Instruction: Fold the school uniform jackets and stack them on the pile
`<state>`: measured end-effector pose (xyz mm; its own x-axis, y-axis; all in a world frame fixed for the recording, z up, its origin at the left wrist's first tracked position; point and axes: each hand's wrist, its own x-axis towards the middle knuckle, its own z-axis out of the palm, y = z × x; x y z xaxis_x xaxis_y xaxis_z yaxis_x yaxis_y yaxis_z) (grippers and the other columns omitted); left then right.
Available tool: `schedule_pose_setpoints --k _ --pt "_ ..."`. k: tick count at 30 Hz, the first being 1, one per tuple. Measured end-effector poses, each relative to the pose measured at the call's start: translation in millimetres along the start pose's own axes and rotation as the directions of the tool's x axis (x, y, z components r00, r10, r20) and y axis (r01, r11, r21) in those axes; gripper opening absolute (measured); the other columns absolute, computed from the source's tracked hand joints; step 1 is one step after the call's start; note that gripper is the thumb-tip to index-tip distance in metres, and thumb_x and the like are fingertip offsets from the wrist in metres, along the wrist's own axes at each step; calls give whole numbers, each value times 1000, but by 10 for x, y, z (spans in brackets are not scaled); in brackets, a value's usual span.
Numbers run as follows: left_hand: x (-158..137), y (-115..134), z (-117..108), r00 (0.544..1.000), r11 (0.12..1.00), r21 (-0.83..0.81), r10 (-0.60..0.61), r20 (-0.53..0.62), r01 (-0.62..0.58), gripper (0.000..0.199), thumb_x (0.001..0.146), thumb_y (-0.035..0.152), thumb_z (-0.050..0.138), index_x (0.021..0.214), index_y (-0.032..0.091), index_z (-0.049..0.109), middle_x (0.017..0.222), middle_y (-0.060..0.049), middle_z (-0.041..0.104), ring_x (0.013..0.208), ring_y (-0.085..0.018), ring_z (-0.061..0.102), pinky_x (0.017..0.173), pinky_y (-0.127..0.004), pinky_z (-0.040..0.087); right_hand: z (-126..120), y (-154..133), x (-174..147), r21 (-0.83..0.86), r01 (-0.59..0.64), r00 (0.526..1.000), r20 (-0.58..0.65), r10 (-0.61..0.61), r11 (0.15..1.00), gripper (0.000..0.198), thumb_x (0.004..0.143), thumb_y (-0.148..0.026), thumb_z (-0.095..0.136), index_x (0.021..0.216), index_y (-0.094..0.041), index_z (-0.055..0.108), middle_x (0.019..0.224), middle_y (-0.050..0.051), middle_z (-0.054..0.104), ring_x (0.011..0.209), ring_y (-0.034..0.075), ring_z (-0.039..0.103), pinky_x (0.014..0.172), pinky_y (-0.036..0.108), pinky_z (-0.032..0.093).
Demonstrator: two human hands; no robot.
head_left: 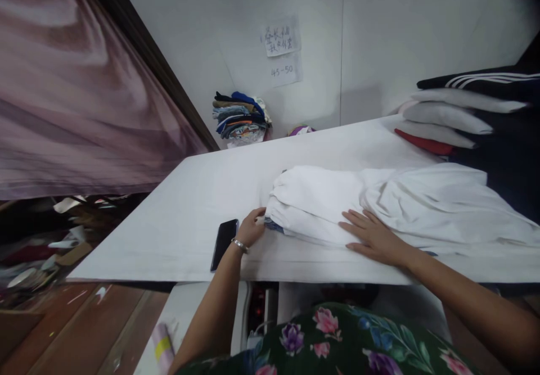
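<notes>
A white garment (379, 206) lies partly folded across the white table (189, 217). My left hand (252, 227), with a bracelet at the wrist, pinches the garment's left edge near the front of the table. My right hand (371, 235) rests flat, fingers spread, on top of the cloth near its front fold. A bit of blue fabric shows under the white cloth beside my left fingers.
A black phone (223, 243) lies on the table just left of my left hand. Folded dark, grey and red clothes (464, 116) are stacked at the right. A small pile of folded clothes (240, 119) sits by the back wall. A pink curtain (76, 94) hangs at left.
</notes>
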<state>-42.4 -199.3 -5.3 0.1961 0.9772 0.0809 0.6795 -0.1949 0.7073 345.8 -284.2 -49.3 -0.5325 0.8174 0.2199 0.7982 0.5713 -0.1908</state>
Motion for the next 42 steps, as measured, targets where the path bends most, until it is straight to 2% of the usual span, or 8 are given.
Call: schedule_pose_setpoints --k 3,6,10,17,23,31,36,42 --pt "-61 232 25 969 968 180 203 -141 -177 54 70 12 51 124 19 54 131 -9 56 122 -21 50 104 -42 39 -53 -104 108 61 -20 999 -31 22 998 63 92 -56 39 146 -24 33 151 8 31 140 26 26 113 51 23" --pt "-78 417 131 931 874 347 364 -6 -340 59 68 11 53 127 18 54 138 -10 51 131 -23 41 110 -45 31 -85 -195 301 99 -36 996 -80 44 994 59 93 -53 38 142 -21 39 147 9 40 136 26 34 111 49 28" --pt "-22 465 275 946 818 475 278 165 -324 51 73 10 51 122 23 60 132 -7 57 129 -25 43 110 -53 27 -69 -259 594 94 -62 987 -142 75 994 46 93 -43 42 129 -16 53 136 13 51 127 28 45 103 46 38" --pt "63 529 201 934 750 557 311 178 -356 47 80 9 44 122 25 59 128 -5 61 123 -21 49 110 -53 24 -144 -310 894 -22 -116 993 -4 116 993 29 92 -24 43 112 -18 62 120 12 61 109 26 54 85 38 46" --pt "242 537 118 902 667 626 403 154 -404 49 78 3 45 119 24 63 123 -6 64 119 -21 53 108 -47 31 -223 -275 911 108 -162 981 -86 172 981 31 93 -24 37 110 -20 62 115 7 64 105 20 54 85 32 45" --pt "261 273 105 940 860 401 224 257 -314 57 69 6 51 123 19 61 135 -6 56 129 -22 46 109 -43 35 -60 -307 813 91 -46 997 -52 51 995 33 95 -29 37 105 -18 66 112 11 62 102 23 52 87 36 45" --pt "324 558 26 984 929 334 120 135 -159 47 83 31 54 128 20 56 138 -8 52 129 -23 45 110 -46 31 -16 -306 794 95 -3 993 -121 15 995 36 95 -36 36 114 -20 63 112 11 61 100 24 53 83 39 45" --pt "664 993 452 952 756 586 288 101 -290 53 90 48 46 136 22 47 152 -10 31 142 -29 21 113 -58 13 0 -321 799 88 -10 991 -129 21 996 37 94 -40 40 120 -21 60 116 12 60 100 24 53 84 39 44"
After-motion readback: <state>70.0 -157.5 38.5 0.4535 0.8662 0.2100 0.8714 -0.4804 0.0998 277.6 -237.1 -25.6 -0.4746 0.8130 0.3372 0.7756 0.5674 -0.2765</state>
